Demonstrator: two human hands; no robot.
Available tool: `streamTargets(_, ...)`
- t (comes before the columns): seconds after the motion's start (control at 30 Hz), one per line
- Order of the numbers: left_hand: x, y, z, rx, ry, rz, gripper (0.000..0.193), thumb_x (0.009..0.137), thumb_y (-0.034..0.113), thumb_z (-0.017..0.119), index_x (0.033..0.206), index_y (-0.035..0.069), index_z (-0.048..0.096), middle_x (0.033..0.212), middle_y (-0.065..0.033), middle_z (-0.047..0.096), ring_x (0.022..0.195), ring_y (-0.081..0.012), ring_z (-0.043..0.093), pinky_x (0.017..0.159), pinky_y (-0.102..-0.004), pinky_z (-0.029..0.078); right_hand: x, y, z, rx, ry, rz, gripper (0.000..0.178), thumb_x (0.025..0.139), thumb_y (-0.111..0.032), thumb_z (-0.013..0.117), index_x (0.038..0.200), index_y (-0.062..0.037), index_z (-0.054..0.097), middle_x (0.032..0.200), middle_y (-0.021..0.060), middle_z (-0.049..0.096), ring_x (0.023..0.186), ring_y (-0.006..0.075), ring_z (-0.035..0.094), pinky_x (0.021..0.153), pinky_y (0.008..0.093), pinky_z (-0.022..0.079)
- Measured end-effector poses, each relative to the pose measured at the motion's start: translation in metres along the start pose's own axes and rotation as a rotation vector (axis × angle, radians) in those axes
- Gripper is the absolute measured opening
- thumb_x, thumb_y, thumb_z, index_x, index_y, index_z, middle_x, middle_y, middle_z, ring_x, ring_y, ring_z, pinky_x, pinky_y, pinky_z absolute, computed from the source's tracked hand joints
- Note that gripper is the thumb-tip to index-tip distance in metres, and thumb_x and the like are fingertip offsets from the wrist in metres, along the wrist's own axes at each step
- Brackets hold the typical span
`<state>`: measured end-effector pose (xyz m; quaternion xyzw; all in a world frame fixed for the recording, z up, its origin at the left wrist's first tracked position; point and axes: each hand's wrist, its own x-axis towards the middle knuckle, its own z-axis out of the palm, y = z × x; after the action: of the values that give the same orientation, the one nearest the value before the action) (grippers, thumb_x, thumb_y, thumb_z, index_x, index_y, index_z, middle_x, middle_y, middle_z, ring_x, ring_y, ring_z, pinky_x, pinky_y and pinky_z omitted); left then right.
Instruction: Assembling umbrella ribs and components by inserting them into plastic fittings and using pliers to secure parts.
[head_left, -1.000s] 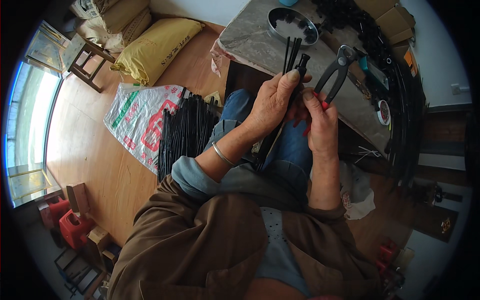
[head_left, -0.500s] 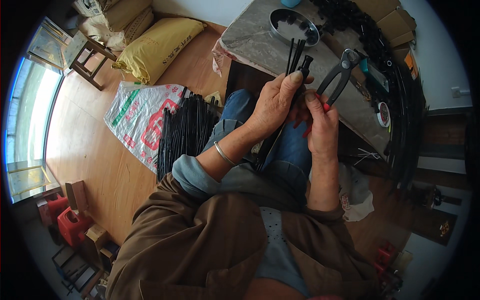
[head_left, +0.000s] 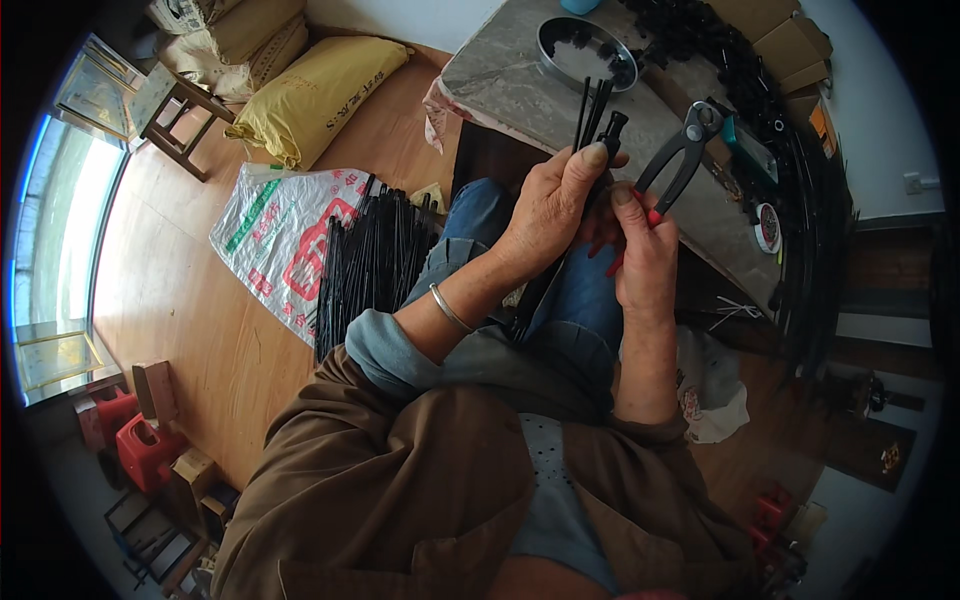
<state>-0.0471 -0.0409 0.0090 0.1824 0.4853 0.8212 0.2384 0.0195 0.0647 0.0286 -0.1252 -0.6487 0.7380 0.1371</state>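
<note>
My left hand (head_left: 562,200) is closed around several thin black rods (head_left: 593,110), whose upper ends stick out above the thumb. Beside them a thicker black fitting (head_left: 612,128) rises from the same grip. My right hand (head_left: 645,245) is closed on a pair of pincers (head_left: 685,150) with black metal arms and red handles; their head points up and away to the right. The right fingertips are close beside the left hand, and what lies between the two hands is partly hidden.
A table (head_left: 500,90) ahead carries a round metal pan (head_left: 590,55) with small black pieces and a heap of black parts (head_left: 750,85). On the floor at left, a bundle of black rods (head_left: 370,265) lies on a white printed sack (head_left: 265,235). Beyond are a yellow sack (head_left: 320,95) and a stool (head_left: 175,120).
The pincers have tilted and shifted very slightly to the right. Both hands keep their hold and stay almost in place.
</note>
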Motion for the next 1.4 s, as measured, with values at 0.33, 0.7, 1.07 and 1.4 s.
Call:
streamTargets(0.33, 0.0, 0.001, 0.001, 0.012, 0.002, 0.0, 0.056, 0.1, 0.047, 0.038, 0.116, -0.002, 0.06, 0.071, 0.0, 0.058, 0.052, -0.0036, 0.044, 0.047, -0.0198, 0.035, 0.001, 0.0, -0.001, -0.01, -0.004, -0.016, 0.025, 0.096, -0.027, 0.055, 0.086, -0.0036, 0.059, 0.069, 0.0034, 0.059, 0.059, 0.0113, 0.056, 0.051, 0.0231, 0.041)
streamTargets(0.7, -0.004, 0.003, 0.008, -0.025, 0.017, -0.018, 0.056, 0.1, 0.048, 0.039, 0.114, -0.002, 0.061, 0.07, -0.0005, 0.059, 0.052, -0.0037, 0.045, 0.047, -0.0198, 0.035, -0.002, -0.003, 0.0, -0.029, 0.03, -0.02, 0.027, 0.094, -0.029, 0.059, 0.086, -0.0029, 0.059, 0.065, 0.0022, 0.057, 0.057, 0.0098, 0.053, 0.051, 0.0227, 0.039)
streamTargets(1.07, 0.006, 0.004, -0.009, -0.019, -0.099, -0.121, 0.064, 0.097, 0.058, 0.036, 0.099, 0.0, 0.064, 0.06, -0.0013, 0.053, 0.047, -0.008, 0.045, 0.047, -0.0237, 0.037, -0.018, -0.045, -0.035, -0.334, -0.161, 0.2, 0.03, 0.095, -0.022, 0.056, 0.109, 0.0048, 0.056, 0.076, 0.0078, 0.061, 0.061, 0.013, 0.06, 0.057, 0.0249, 0.049)
streamTargets(1.4, 0.004, 0.012, 0.0, 0.154, -0.106, -0.173, 0.074, 0.094, 0.066, 0.029, 0.09, 0.001, 0.065, 0.051, 0.0, 0.045, 0.043, -0.0081, 0.044, 0.044, -0.0228, 0.035, -0.059, -0.063, -0.053, -0.106, -0.448, 0.642, 0.041, 0.098, -0.018, 0.05, 0.129, 0.007, 0.041, 0.096, 0.0154, 0.061, 0.073, 0.0184, 0.065, 0.061, 0.0291, 0.055)
